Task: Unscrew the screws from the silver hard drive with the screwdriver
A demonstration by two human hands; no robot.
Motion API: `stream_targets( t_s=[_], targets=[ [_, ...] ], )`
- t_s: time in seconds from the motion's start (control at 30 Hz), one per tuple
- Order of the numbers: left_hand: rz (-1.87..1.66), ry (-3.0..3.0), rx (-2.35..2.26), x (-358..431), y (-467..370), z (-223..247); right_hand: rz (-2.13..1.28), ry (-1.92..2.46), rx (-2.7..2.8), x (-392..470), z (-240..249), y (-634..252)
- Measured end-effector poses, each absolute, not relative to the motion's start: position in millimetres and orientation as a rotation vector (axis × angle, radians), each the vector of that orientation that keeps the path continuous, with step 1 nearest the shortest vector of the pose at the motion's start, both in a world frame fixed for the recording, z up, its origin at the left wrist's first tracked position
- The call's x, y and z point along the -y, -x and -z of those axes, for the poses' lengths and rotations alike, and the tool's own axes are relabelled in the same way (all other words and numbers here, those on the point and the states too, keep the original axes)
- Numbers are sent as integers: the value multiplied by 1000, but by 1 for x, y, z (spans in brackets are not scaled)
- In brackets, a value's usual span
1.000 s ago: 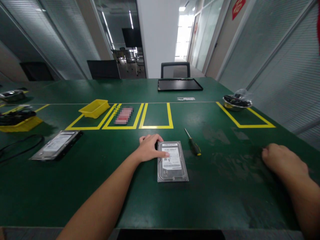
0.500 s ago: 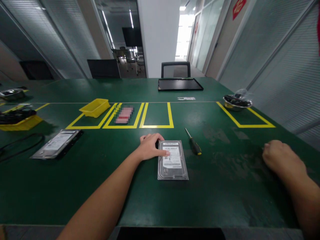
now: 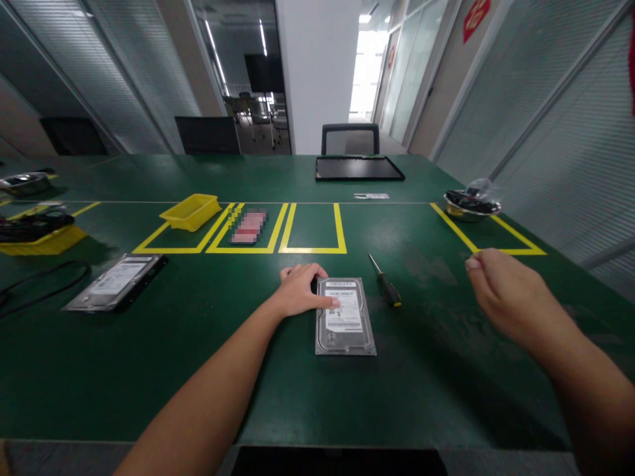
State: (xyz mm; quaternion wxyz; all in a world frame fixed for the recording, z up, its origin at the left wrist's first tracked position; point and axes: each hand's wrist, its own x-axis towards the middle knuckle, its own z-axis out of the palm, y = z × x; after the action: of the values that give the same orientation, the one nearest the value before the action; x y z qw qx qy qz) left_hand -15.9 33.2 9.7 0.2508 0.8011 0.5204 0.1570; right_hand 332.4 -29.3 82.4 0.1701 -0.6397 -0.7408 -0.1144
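Observation:
A silver hard drive (image 3: 346, 337) with a white label lies flat on the green table. My left hand (image 3: 303, 291) grips its upper left side, the thumb on the label and the fingers around the far left corner. Just right of the drive lies a screwdriver (image 3: 388, 288) with a black and yellow handle, its tip pointing away from me. My right hand (image 3: 510, 284) is raised above the table on the right, with fingers curled closed. Whatever may be inside that hand is hidden.
Another hard drive (image 3: 119, 281) lies at left, near a black cable (image 3: 44, 284). Yellow tape frames hold a yellow bin (image 3: 191, 213) and a blurred pink item (image 3: 249, 227). A metal bowl (image 3: 471, 206) stands far right. Behind lies a black screen panel (image 3: 360, 168).
My right hand has lifted off the table and moved left toward the screwdriver, staying closed. My left hand keeps its hold on the hard drive.

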Motion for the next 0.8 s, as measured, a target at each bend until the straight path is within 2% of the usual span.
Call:
stream_targets(
  t_s=[0.2, 0.4, 0.8],
  targets=[
    [-433, -2189, -1435, -32, 16, -9, 183, 1503, 2216, 33, -92, -251],
    [-458, -2200, -1438, -33, 15, -7, 72, 1275, 2351, 35, -75, -193],
    [-448, -2218, -1447, -35, 16, -5, 41, 1105, 2305, 21, -9, -176]
  ],
)
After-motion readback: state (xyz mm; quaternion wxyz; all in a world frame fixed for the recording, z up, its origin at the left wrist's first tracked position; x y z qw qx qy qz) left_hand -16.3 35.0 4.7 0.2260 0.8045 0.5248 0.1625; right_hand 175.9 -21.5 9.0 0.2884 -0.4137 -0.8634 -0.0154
